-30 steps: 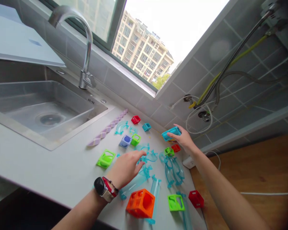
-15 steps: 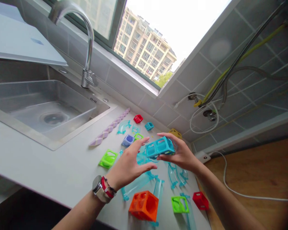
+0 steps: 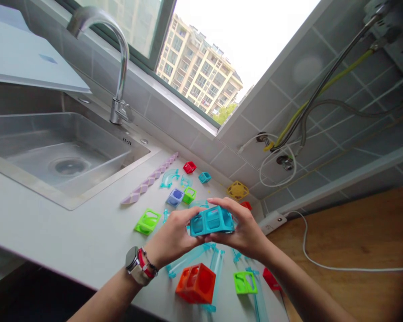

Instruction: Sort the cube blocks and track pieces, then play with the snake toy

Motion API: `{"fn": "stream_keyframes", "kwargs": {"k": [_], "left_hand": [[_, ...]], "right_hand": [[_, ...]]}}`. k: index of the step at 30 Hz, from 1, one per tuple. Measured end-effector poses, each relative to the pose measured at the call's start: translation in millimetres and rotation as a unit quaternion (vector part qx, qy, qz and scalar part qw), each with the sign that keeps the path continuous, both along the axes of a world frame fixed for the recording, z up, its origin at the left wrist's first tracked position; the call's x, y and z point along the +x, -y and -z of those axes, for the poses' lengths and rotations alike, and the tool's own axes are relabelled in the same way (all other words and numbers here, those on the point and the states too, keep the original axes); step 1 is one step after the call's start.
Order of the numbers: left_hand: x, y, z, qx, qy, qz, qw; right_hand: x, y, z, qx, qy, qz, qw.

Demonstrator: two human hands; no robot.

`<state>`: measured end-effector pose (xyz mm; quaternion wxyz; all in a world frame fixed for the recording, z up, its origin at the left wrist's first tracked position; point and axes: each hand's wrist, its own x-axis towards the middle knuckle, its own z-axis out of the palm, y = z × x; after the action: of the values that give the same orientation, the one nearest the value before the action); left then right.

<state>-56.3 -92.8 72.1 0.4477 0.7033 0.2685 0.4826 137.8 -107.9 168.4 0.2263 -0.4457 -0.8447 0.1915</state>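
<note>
Both of my hands hold a teal double-cube plastic block (image 3: pixel 211 221) in the air above the white counter (image 3: pixel 87 241). My left hand (image 3: pixel 173 237), with a watch on its wrist, grips the block's left end. My right hand (image 3: pixel 243 230) wraps the right end. Under them lie clear teal track pieces (image 3: pixel 188 259), an orange cube block (image 3: pixel 196 283) and a green block (image 3: pixel 244 283). A red block (image 3: pixel 270 278) shows partly behind my right forearm.
A steel sink (image 3: pixel 60 156) with a curved tap (image 3: pixel 116 58) fills the left. Small blocks lie farther back: red (image 3: pixel 189 167), teal (image 3: pixel 204 177), purple (image 3: pixel 175 197), green (image 3: pixel 147 221), yellow (image 3: pixel 237 190). A lilac wavy strip (image 3: pixel 149 181) lies by the sink. A white power strip (image 3: pixel 272 220) sits by the wall.
My right hand carried the teal block from the back of the counter toward me. My left hand rose from the track pieces and took hold of the block's other end.
</note>
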Motion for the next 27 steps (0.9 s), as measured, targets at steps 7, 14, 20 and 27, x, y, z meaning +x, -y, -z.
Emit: {"fn": "stream_keyframes", "kwargs": {"k": [7, 14, 20, 27], "left_hand": [[8.7, 5.2, -1.6, -0.127, 0.091, 0.022, 0.987], [10.6, -0.9, 9.5, -0.271, 0.165, 0.098, 0.943], [10.0, -2.7, 12.1, -0.374, 0.198, 0.165, 0.891], [12.7, -5.5, 10.0, -0.346, 0.233, 0.19, 0.889]], "right_hand": [[11.5, -26.5, -12.7, -0.094, -0.065, -0.059, 0.992], [63.6, -163.0, 69.1, -0.018, 0.018, 0.258, 0.966], [80.9, -222.5, 137.5, -0.028, 0.029, 0.356, 0.934], [72.0, -227.8, 150.1, -0.017, -0.007, 0.372, 0.928]]}}
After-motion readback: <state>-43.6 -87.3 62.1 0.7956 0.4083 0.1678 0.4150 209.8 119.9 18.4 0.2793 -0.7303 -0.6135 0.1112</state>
